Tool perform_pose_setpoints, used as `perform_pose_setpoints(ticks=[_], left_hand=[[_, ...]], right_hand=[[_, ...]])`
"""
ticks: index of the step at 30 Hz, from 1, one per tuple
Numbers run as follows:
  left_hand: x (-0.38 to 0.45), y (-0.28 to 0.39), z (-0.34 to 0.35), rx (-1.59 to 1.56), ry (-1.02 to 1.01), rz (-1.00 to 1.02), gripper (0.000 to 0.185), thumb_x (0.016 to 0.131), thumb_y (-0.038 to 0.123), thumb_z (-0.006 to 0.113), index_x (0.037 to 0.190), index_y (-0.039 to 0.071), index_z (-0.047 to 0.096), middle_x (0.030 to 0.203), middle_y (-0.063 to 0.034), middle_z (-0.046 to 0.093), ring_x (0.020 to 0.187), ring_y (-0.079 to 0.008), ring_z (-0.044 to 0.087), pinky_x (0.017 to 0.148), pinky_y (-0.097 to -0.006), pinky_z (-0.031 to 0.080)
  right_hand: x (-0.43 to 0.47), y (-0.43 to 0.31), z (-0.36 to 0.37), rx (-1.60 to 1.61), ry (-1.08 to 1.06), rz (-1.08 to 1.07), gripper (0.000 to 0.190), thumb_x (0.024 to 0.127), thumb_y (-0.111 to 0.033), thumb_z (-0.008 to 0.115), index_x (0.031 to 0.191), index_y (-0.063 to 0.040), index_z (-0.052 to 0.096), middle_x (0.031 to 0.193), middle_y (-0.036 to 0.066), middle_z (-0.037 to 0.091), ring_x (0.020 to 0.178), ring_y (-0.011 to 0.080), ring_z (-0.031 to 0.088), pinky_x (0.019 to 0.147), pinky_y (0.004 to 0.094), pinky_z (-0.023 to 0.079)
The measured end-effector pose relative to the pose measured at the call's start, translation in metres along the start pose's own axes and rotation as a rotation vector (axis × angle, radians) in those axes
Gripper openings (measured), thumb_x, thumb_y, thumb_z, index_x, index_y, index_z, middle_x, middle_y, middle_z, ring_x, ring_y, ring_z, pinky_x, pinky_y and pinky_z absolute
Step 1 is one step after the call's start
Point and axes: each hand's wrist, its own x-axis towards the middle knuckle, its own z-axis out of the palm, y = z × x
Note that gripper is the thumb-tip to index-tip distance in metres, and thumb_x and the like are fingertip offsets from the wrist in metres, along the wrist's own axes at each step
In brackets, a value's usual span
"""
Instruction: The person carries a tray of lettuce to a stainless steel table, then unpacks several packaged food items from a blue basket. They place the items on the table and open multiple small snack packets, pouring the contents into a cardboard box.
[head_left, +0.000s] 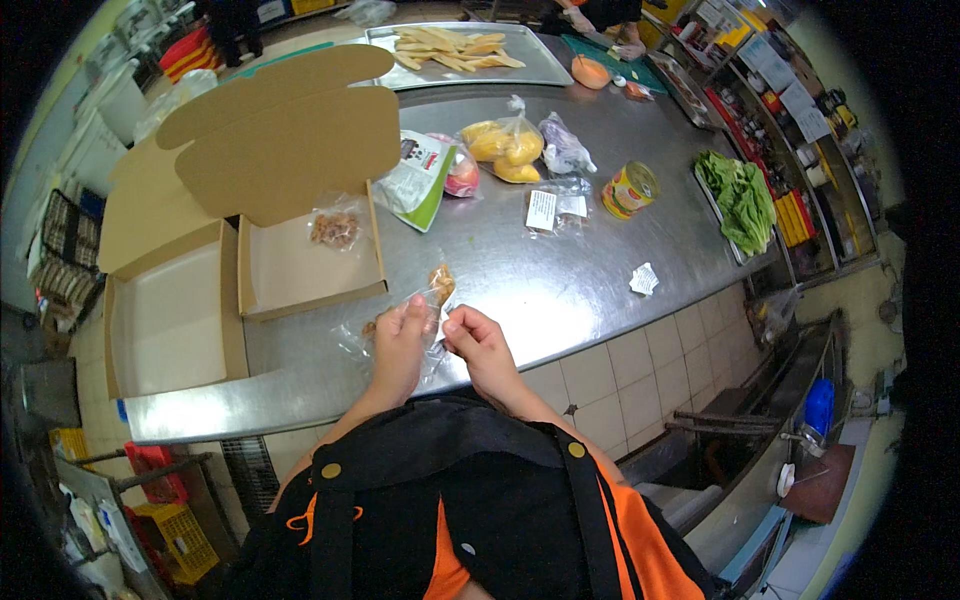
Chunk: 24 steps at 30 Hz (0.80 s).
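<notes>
My left hand (399, 345) grips a clear plastic bag (442, 279) of brown food pieces, low over the table's front edge. At the bag's right side, the fingertips of my right hand (481, 351) pinch a white printed label (444, 315). Whether the label is still stuck to the bag cannot be made out. To the left, an open cardboard box (379, 247) lined with white holds another clear bag of brown pieces (335, 228). A second open cardboard box (236, 315) stands beside it. A crumpled white label (643, 278) lies on the steel table (517, 262) to the right.
Beyond my hands stand a green-white pouch (416, 180), bagged yellow fruit (504, 148), a purple bag (564, 146), labelled packets (556, 208) and a tin can (630, 189). Lettuce (739, 199) lies on a right-hand tray. Another person's gloved hands (628, 46) work at the far side.
</notes>
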Motion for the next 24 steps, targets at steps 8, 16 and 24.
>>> perform_pose_setpoints(ticks=[8, 16, 24], left_hand=[[0.002, 0.015, 0.002, -0.106, 0.024, -0.097, 0.026, 0.091, 0.028, 0.048, 0.076, 0.007, 0.05, 0.068, 0.0008, 0.048, 0.061, -0.0067, 0.043, 0.055, -0.0242, 0.035], [0.009, 0.012, -0.004, 0.423, -0.108, 0.118, 0.037, 0.092, 0.031, 0.046, 0.068, 0.004, 0.053, 0.061, 0.0025, 0.049, 0.057, -0.0055, 0.043, 0.052, -0.0239, 0.035], [0.014, 0.009, -0.004, 0.073, -0.071, -0.033, 0.032, 0.092, 0.03, 0.046, 0.069, 0.008, 0.048, 0.062, 0.0029, 0.046, 0.056, -0.0061, 0.041, 0.052, -0.0239, 0.034]], right_hand=[[0.001, -0.016, -0.002, 0.11, -0.075, 0.002, 0.019, 0.089, -0.021, 0.051, 0.075, -0.008, 0.047, 0.062, -0.004, 0.042, 0.057, 0.0063, 0.037, 0.054, 0.0206, 0.031], [0.007, -0.031, -0.007, -0.711, -0.067, 0.155, 0.031, 0.089, -0.031, 0.052, 0.073, -0.004, 0.053, 0.062, -0.004, 0.047, 0.059, 0.004, 0.038, 0.053, 0.0213, 0.032], [0.005, -0.016, -0.001, -0.161, -0.075, 0.101, 0.022, 0.088, -0.025, 0.055, 0.078, -0.005, 0.058, 0.061, -0.008, 0.043, 0.055, 0.0026, 0.033, 0.05, 0.0194, 0.027]])
